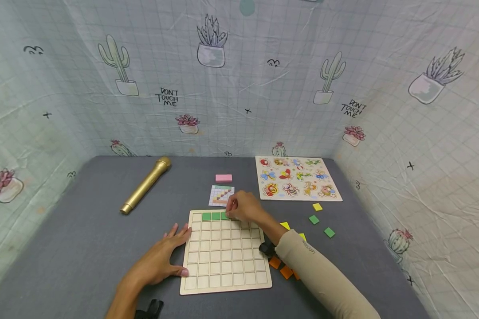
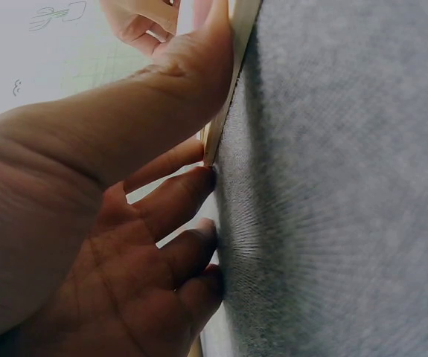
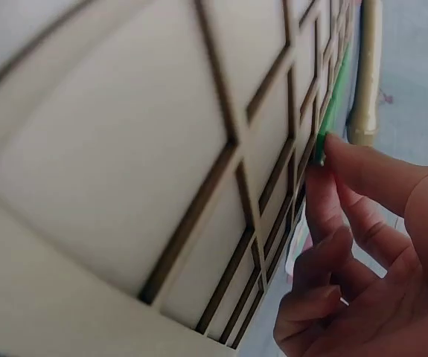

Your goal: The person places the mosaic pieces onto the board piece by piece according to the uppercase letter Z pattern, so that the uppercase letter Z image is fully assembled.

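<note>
A pale wooden grid board (image 1: 226, 255) lies in front of me, with several green square tiles (image 1: 216, 216) side by side in its far row. Over that row my right hand (image 1: 243, 207) pinches a green tile (image 3: 321, 146) between thumb and forefinger, at the board's surface; the head view mostly hides this tile behind the fingers. Along the board's left side, my left hand (image 1: 164, 253) spreads its fingers, with the thumb at the near part of the edge and fingertips farther up. A small pattern card (image 1: 220, 195) lies just beyond the board.
Loose yellow tiles (image 1: 317, 207), green tiles (image 1: 329, 232) and orange tiles (image 1: 286, 271) lie right of the board, some partly under the right forearm. A gold microphone-shaped object (image 1: 145, 185) lies back left. Behind are a pink block (image 1: 223, 178) and an insect picture board (image 1: 298, 178).
</note>
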Demonstrator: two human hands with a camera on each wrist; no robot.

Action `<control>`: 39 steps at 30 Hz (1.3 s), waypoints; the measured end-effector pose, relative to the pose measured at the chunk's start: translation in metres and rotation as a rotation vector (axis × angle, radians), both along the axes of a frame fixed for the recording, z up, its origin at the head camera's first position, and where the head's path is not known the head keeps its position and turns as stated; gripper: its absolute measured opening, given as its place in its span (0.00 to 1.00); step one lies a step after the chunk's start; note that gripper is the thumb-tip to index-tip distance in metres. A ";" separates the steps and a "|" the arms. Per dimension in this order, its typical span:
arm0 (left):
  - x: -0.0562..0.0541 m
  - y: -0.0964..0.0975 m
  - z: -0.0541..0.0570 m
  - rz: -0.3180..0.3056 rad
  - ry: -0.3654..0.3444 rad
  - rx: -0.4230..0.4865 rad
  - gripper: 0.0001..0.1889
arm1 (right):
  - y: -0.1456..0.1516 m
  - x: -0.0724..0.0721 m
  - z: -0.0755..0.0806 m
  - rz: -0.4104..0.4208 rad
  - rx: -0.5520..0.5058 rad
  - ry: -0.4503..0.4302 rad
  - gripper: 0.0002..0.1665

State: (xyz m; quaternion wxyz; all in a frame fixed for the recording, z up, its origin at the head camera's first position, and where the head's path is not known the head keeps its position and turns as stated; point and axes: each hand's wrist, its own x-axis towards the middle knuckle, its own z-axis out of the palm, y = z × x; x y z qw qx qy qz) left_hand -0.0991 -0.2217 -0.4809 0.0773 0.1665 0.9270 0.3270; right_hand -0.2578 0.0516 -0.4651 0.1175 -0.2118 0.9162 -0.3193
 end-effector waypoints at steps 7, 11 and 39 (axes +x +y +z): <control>0.000 0.000 0.000 0.004 -0.003 -0.010 0.59 | 0.006 0.001 0.002 0.064 -0.045 -0.008 0.06; 0.000 0.000 0.000 0.001 0.002 -0.015 0.59 | 0.016 0.000 0.002 0.108 -0.106 -0.055 0.10; 0.001 0.002 0.002 0.007 0.017 -0.010 0.58 | 0.180 0.029 0.004 -0.029 -0.207 -0.052 0.18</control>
